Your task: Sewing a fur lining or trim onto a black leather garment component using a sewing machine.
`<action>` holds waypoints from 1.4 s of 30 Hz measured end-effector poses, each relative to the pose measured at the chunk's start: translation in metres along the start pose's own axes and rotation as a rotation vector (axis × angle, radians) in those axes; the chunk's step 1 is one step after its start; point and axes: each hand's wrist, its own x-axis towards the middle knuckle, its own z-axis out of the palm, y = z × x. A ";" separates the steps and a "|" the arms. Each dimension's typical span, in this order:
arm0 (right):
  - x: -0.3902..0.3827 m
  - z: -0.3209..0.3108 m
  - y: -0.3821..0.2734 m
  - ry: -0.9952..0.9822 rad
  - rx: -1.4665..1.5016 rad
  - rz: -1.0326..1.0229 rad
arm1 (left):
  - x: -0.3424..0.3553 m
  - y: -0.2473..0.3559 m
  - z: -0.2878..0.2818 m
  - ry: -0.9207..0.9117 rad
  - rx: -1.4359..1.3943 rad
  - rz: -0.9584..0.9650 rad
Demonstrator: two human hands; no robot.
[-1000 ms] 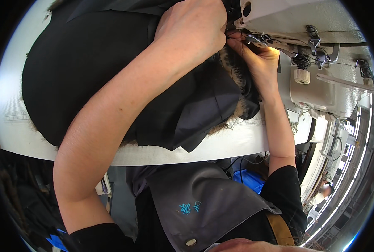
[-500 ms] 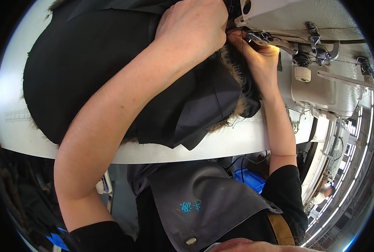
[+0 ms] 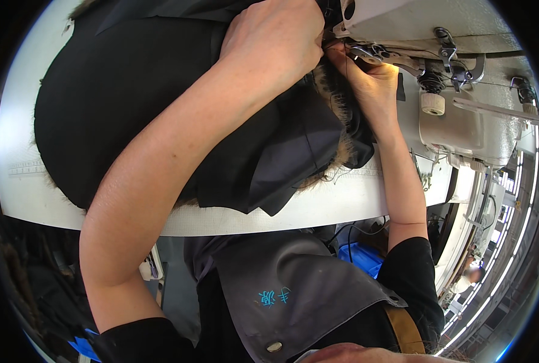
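A large piece of black fabric (image 3: 130, 91) with brown fur along its edges lies spread over a white sewing table. My left hand (image 3: 275, 36) is curled over the fabric at the top middle, its back turned up and its fingertips hidden. Close beside it, my right hand (image 3: 369, 81) reaches in under the sewing machine (image 3: 481, 115) and pinches the fabric edge near the needle area. Warm light from the machine falls on this hand. Brown fur (image 3: 344, 145) shows along the folded black layers between my forearms. The needle itself cannot be made out.
The machine's metal levers and a white ribbed knob (image 3: 432, 103) stand just right of my right hand. The white table (image 3: 239, 224) ends in a curved front edge before my apron. Below it lies something blue (image 3: 359, 257) beside dark cables. Dark furry material hangs at the lower left.
Both hands and the machine appear slightly further left and up in the picture. The hold on the fabric looks the same.
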 end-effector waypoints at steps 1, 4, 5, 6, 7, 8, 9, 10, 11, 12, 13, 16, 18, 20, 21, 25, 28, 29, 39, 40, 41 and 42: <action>-0.001 0.000 -0.001 0.000 -0.010 0.007 | 0.000 0.000 0.000 -0.005 0.002 -0.004; -0.003 0.001 -0.003 -0.008 0.045 0.060 | -0.001 -0.003 0.002 0.012 0.003 -0.005; -0.003 0.000 -0.003 -0.007 0.044 0.060 | -0.002 -0.002 0.002 0.012 0.003 -0.004; -0.002 0.001 -0.003 -0.003 0.043 0.057 | -0.002 -0.001 0.001 0.011 0.003 -0.006; -0.002 0.001 -0.002 0.001 0.043 0.054 | -0.002 0.000 0.001 0.010 0.003 -0.009; -0.002 0.001 -0.002 0.002 0.042 0.055 | -0.001 -0.001 0.002 0.009 0.003 -0.008; -0.001 0.001 -0.001 -0.003 -0.002 0.037 | 0.000 -0.004 0.005 0.019 0.008 0.009; -0.001 0.001 0.000 -0.009 -0.046 0.019 | 0.001 -0.005 0.006 0.029 0.013 0.025; -0.001 0.000 0.000 -0.005 -0.048 0.015 | 0.000 -0.004 0.005 0.031 0.014 0.030; -0.002 -0.001 0.000 0.005 -0.086 0.011 | -0.002 -0.002 0.004 0.038 -0.011 0.039; -0.002 -0.002 0.001 0.017 -0.124 0.007 | -0.003 0.000 0.003 0.045 -0.036 0.049; 0.000 -0.001 0.005 0.033 0.010 -0.028 | 0.005 -0.024 0.022 0.226 0.025 0.221; -0.002 -0.002 0.003 0.023 -0.047 -0.007 | 0.005 -0.025 0.022 0.197 0.021 0.193; -0.003 -0.004 0.003 0.016 -0.106 0.014 | 0.005 -0.023 0.021 0.168 0.017 0.169; -0.003 -0.006 0.004 0.013 -0.097 0.014 | 0.006 -0.022 0.021 0.162 0.019 0.172; -0.005 -0.006 0.004 0.012 -0.065 0.011 | 0.006 -0.022 0.022 0.147 0.023 0.164; -0.006 -0.007 0.004 -0.004 -0.042 0.042 | 0.005 -0.022 0.023 0.190 0.005 0.207; -0.007 -0.007 0.003 0.002 -0.040 0.040 | 0.005 -0.024 0.023 0.188 0.009 0.212; -0.078 -0.064 -0.002 0.236 -0.160 -0.081 | -0.100 0.008 -0.024 0.321 -0.462 0.259; -0.091 -0.070 0.002 0.240 -0.145 -0.089 | -0.125 0.013 -0.026 0.217 -0.702 0.180; -0.102 -0.073 0.007 0.249 -0.138 -0.073 | -0.149 0.018 -0.027 0.119 -0.935 0.086; -0.110 -0.076 0.011 0.272 -0.149 -0.050 | -0.164 0.021 -0.019 0.024 -1.061 0.057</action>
